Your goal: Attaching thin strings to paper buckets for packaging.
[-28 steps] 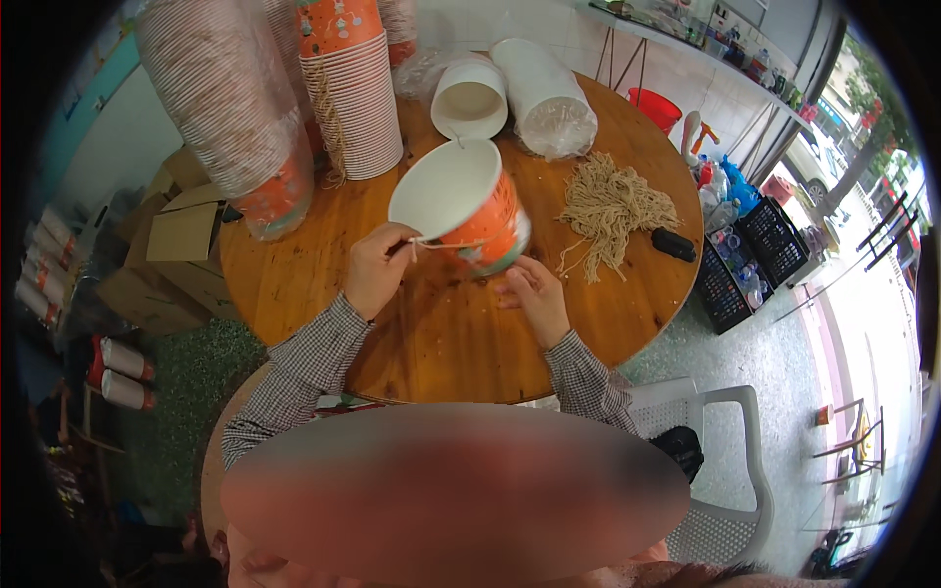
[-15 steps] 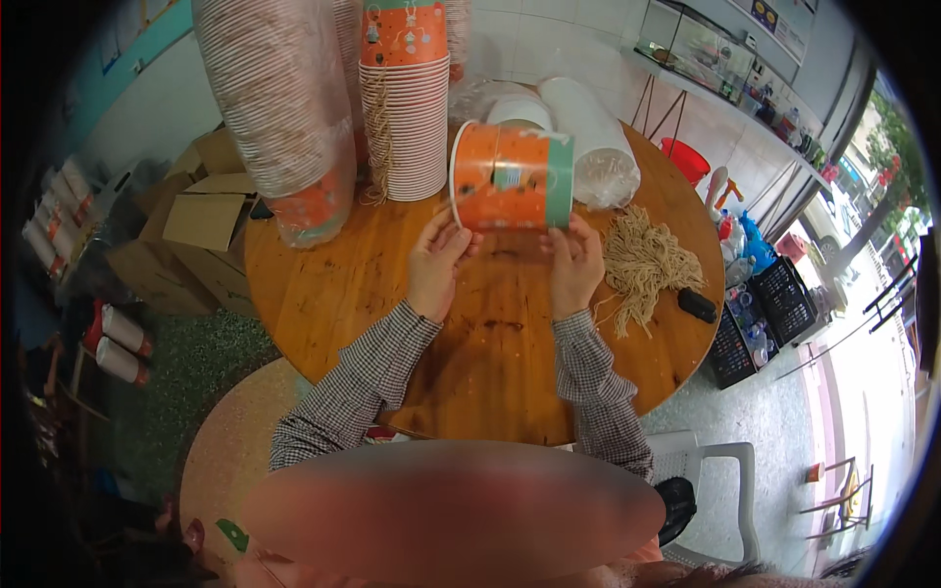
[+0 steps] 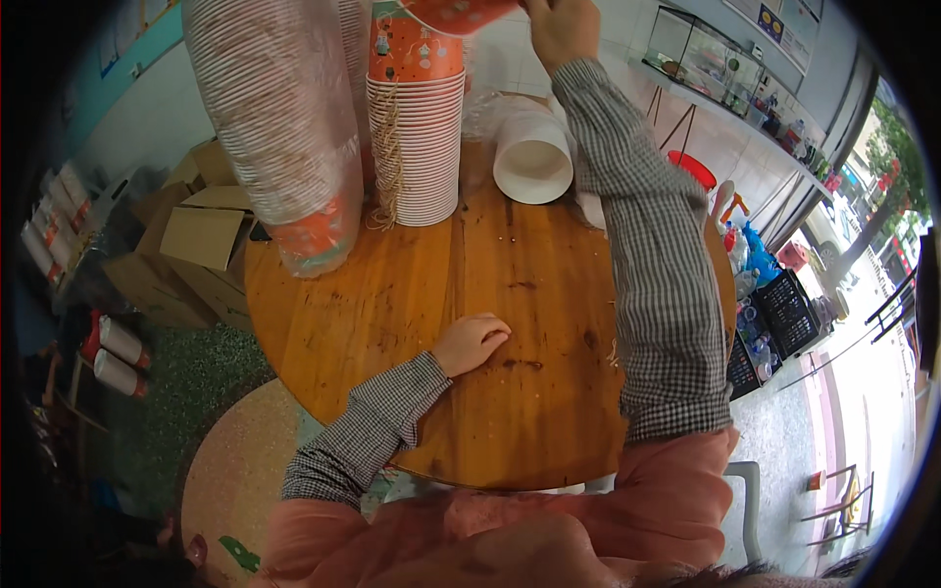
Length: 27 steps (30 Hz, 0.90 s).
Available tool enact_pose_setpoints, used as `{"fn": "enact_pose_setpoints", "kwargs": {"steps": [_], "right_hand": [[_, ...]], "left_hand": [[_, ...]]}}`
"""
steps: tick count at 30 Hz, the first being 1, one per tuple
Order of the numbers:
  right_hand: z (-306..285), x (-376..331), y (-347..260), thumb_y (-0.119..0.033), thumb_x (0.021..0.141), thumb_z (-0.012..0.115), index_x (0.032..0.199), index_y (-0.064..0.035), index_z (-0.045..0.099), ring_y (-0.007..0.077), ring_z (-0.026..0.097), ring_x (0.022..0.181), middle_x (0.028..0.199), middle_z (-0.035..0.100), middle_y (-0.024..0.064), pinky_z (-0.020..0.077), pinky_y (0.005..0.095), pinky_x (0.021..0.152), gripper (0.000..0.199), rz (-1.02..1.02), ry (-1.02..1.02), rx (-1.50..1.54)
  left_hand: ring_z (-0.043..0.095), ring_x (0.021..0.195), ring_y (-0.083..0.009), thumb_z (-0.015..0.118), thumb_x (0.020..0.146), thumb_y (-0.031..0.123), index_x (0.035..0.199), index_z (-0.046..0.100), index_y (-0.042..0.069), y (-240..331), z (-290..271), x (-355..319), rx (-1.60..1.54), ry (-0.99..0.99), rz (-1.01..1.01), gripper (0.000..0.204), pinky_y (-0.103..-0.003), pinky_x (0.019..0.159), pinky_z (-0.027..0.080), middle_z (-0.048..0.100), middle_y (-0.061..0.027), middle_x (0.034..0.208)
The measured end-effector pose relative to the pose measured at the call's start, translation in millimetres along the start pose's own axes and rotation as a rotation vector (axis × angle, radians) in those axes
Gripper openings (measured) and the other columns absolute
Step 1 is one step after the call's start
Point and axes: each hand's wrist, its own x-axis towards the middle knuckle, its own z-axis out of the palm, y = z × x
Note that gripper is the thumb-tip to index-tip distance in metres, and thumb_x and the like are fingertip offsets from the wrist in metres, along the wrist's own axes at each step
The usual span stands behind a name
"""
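Observation:
My right hand (image 3: 567, 31) is raised at the top of the view, gripping the rim of an orange paper tub (image 3: 461, 14). That tub is partly cut off by the upper edge and is over the top of a tall stack of nested paper tubs (image 3: 416, 147). Beige strings (image 3: 388, 157) hang down the stack's left side. Loosely curled, my left hand (image 3: 472, 343) rests on the round wooden table (image 3: 392, 294) with nothing visible in it. A white paper tub (image 3: 534, 167) lies on its side, mouth toward me, right of the stack.
Left of the stack stands a taller plastic-wrapped column of tubs (image 3: 279, 127). Cardboard boxes (image 3: 201, 245) sit beyond the table's left edge. At the right are a red basin (image 3: 692, 171) and black crates (image 3: 789, 299). A glass tank (image 3: 701, 54) stands on a shelf.
My right hand has lifted the orange tub up toward the stack's top. My left hand has let go of it and dropped to the table. My right arm now covers the string pile.

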Motion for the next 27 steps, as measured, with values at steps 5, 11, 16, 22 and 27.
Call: {"fn": "enact_pose_setpoints", "kwargs": {"steps": [5, 11, 16, 22, 27], "right_hand": [[48, 37, 12, -0.007, 0.082, 0.062, 0.098, -0.0005, 0.056, 0.0376, 0.062, 0.09, 0.096, 0.064, 0.0203, 0.0495, 0.0415, 0.077, 0.018, -0.073, -0.135, -0.019], [70, 54, 12, -0.011, 0.083, 0.061, 0.1, 0.0013, 0.057, 0.0388, 0.059, 0.095, 0.099, 0.063, 0.0223, 0.0473, 0.0441, 0.082, 0.021, 0.037, -0.371, -0.278], [82, 49, 19, -0.015, 0.085, 0.058, 0.1, 0.0008, 0.058, 0.0395, 0.06, 0.095, 0.098, 0.064, 0.0227, 0.0479, 0.0442, 0.081, 0.022, 0.133, -0.416, -0.241], [103, 53, 44, -0.013, 0.086, 0.051, 0.096, 0.0003, 0.06, 0.0418, 0.06, 0.091, 0.096, 0.063, 0.0257, 0.0484, 0.0462, 0.078, 0.019, -0.038, -0.364, -0.175], [117, 53, 52, -0.014, 0.085, 0.049, 0.094, 0.0003, 0.061, 0.0419, 0.06, 0.092, 0.096, 0.062, 0.026, 0.0479, 0.0468, 0.079, 0.021, -0.093, -0.481, -0.262]], "left_hand": [[0.061, 0.087, -0.0263, 0.056, 0.091, 0.017, 0.098, 0.064, 0.0, -4, 5, -2, 0.024, -0.002, 0.023, 0.02, -0.034, 0.077, 0.05, 0.063, -0.011, 0.095], [0.06, 0.089, -0.0265, 0.055, 0.092, 0.019, 0.1, 0.064, 0.001, 0, 9, -3, 0.051, -0.031, 0.008, 0.021, -0.034, 0.079, 0.05, 0.062, -0.0102, 0.097], [0.06, 0.091, -0.0263, 0.054, 0.092, 0.019, 0.101, 0.064, 0.002, 0, 10, -7, 0.081, -0.054, 0.003, 0.022, -0.034, 0.08, 0.05, 0.061, -0.0092, 0.099], [0.059, 0.091, -0.0255, 0.054, 0.092, 0.02, 0.1, 0.063, 0.003, 4, 10, -6, 0.061, -0.052, 0.001, 0.021, -0.035, 0.079, 0.05, 0.061, -0.0075, 0.099], [0.06, 0.09, -0.0255, 0.054, 0.092, 0.02, 0.099, 0.063, 0.002, 6, 11, -4, 0.075, -0.045, 0.013, 0.021, -0.035, 0.079, 0.05, 0.06, -0.0076, 0.099]]}}
